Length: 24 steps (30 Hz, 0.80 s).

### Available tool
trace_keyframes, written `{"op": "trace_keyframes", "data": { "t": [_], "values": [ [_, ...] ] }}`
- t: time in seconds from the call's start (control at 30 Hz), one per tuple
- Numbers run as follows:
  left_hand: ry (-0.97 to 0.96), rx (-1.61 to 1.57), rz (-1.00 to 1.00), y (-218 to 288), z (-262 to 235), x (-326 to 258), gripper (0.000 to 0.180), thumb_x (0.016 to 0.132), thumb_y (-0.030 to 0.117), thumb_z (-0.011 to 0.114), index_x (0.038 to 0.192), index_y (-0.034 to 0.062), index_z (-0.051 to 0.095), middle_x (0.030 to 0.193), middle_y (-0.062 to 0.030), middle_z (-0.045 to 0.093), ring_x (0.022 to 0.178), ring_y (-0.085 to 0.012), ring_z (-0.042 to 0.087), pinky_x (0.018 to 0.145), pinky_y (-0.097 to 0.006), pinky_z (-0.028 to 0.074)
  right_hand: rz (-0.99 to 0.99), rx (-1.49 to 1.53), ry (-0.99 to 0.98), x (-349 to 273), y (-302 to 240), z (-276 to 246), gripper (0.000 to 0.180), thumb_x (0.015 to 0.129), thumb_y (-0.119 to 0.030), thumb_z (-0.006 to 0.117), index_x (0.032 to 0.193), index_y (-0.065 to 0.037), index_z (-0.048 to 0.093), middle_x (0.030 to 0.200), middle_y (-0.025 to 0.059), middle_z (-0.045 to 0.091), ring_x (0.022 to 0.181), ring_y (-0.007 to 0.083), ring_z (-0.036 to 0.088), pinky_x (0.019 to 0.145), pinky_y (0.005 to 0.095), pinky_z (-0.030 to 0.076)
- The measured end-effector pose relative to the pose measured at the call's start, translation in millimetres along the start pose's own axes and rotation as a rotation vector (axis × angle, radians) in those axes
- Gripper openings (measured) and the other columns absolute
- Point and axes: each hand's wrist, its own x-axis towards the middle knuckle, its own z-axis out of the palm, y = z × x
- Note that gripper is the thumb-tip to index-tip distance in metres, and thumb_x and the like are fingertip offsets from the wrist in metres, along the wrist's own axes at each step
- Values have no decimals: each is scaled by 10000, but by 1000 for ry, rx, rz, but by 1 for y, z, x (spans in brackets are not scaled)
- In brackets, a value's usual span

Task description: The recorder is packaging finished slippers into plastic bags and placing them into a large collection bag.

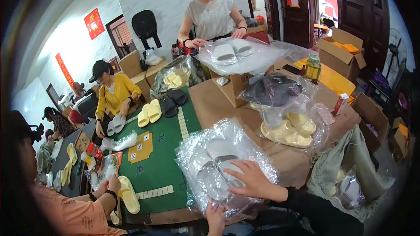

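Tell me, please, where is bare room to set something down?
Free: brown tabletop between green mat and cardboard box; mat between yellow board and bagged gray slippers. Crowded: under the right hand, and farther right, by bagged yellow slippers.

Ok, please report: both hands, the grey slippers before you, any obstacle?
Right hand on bagged grey slippers. Left hand at near edge of plastic. Right hand partly hides one.

Right hand splayed, palm down

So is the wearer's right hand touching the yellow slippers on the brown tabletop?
Apart: the head view shows brown tabletop between right hand and yellow slippers.
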Motion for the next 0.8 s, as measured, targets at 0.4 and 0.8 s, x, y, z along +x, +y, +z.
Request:
{"op": "trace_keyframes", "data": {
  "t": [0.4, 0.8],
  "values": [
    [-90, 136, -136, 29, 12, -2, 623, 854, -90, 501, 1423, 4, 267, 1040, -148, 615, 805, -178, 627, 680, -275, 538, -16, -111, -701, -43, -1, 47, 960, 691, -532, 728, 1472, -238, 254, 1434, 164, 371, 1279, 405, 387, 1005, 573, 326],
    [-72, 225, -97, 31, 22, -18, 824, 869, -22, 591, 1489, 58, 54, 1149, -179, 596, 961, -191, 611, 798, -289, 513, -36, -192, -601, -55, -11, 64, 874, 688, -332, 778, 1431, -233, 328, 1419, 177, 356, 1231, 401, 426, 922, 501, 431]
  ]
}}
